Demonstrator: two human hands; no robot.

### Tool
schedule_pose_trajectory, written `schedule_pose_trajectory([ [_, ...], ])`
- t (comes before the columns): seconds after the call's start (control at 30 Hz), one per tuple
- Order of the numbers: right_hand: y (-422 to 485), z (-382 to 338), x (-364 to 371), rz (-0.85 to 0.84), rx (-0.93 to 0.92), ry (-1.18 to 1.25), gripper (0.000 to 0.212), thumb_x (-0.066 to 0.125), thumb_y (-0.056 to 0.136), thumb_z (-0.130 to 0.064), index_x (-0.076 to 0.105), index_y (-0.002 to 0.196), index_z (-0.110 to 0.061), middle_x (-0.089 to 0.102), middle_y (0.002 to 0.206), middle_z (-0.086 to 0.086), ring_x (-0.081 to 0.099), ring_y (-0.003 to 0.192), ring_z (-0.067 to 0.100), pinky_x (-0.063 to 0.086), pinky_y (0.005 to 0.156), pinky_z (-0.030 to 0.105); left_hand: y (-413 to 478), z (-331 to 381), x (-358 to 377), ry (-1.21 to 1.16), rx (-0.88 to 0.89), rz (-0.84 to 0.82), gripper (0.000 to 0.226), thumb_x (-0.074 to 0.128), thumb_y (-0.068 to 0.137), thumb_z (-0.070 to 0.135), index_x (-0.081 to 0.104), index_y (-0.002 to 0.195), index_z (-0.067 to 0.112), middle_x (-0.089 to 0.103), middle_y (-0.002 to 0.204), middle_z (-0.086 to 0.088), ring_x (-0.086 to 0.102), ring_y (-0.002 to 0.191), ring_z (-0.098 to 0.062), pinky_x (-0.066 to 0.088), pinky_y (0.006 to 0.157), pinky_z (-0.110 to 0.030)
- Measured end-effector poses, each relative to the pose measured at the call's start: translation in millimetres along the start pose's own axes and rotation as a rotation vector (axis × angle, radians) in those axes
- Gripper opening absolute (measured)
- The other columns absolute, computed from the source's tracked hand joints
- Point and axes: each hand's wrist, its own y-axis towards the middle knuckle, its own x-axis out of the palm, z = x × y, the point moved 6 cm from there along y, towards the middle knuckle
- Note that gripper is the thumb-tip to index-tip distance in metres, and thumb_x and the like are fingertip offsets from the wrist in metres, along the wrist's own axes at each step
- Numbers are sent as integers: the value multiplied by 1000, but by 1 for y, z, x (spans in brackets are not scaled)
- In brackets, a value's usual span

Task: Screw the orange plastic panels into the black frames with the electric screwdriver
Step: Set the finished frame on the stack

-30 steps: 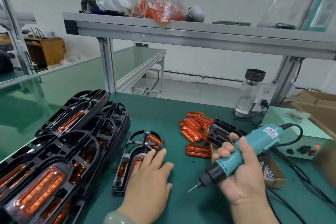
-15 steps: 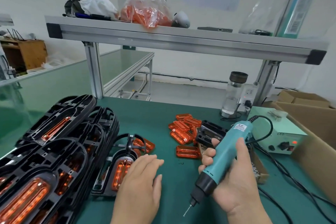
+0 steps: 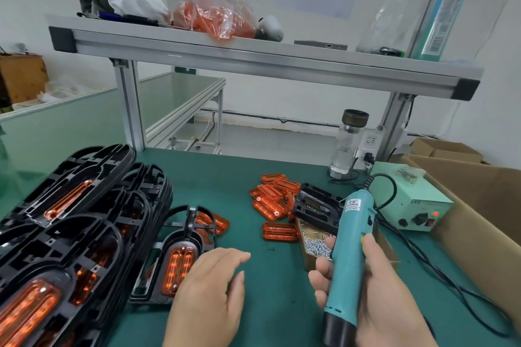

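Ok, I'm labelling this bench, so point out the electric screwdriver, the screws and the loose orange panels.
electric screwdriver (image 3: 348,251): head view, middle of its teal body.
screws (image 3: 315,244): head view, centre of the heap.
loose orange panels (image 3: 267,207): head view, a panel mid-pile.

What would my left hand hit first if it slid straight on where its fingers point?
Likely the lone orange panel, lying flat ahead of the left hand, with only bare mat between. The hand's height above the mat is unclear, so it might pass over.
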Motion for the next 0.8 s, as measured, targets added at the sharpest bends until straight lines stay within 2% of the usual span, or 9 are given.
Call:
schedule_pose_trajectory([
  [0.13, -7, -8, -9, 41, -28, -125, 50, 47, 92, -57, 66, 105, -13, 64, 67, 17, 61, 48, 30, 51, 43, 31, -1, -2, 1, 2, -28, -23, 27, 66, 72, 2, 71, 96, 14, 64, 93, 12, 53, 94, 1, 38, 90, -8],
  [0.23, -14, -12, -14, 65, -27, -183, 42, 48, 94, -50, 64, 104, -13, 61, 67, 17, 53, 46, 28, 47, 49, 30, -2, -4, 3, 9, -49, -52, 34, 73, 69, -4, 70, 97, 14, 62, 94, 14, 51, 95, 1, 38, 91, -11],
  [0.4, -21, -16, -18, 52, -24, -256, 40, 41, 100, -38, 61, 112, -6, 64, 73, 20, 50, 47, 28, 44, 51, 31, -2, -4, 4, -3, -66, -61, 28, 63, 71, 6, 70, 97, 15, 58, 94, 17, 50, 95, 3, 31, 91, -3],
  [0.6, -20, -23, -24, 65, -66, -378, 33, 38, 100, -34, 60, 113, -12, 73, 94, 22, 50, 49, 27, 44, 54, 33, -3, -6, 6, 15, -100, -97, 41, 77, 64, -7, 70, 97, 15, 62, 93, 14, 50, 95, 1, 37, 87, -12],
  [0.8, -17, -25, -28, 73, -96, -405, 33, 37, 100, -33, 60, 114, -13, 74, 97, 18, 50, 48, 26, 45, 52, 32, -3, -6, 4, 6, -119, -89, 40, 77, 64, -8, 71, 96, 15, 61, 93, 15, 50, 95, 0, 36, 86, -12],
])
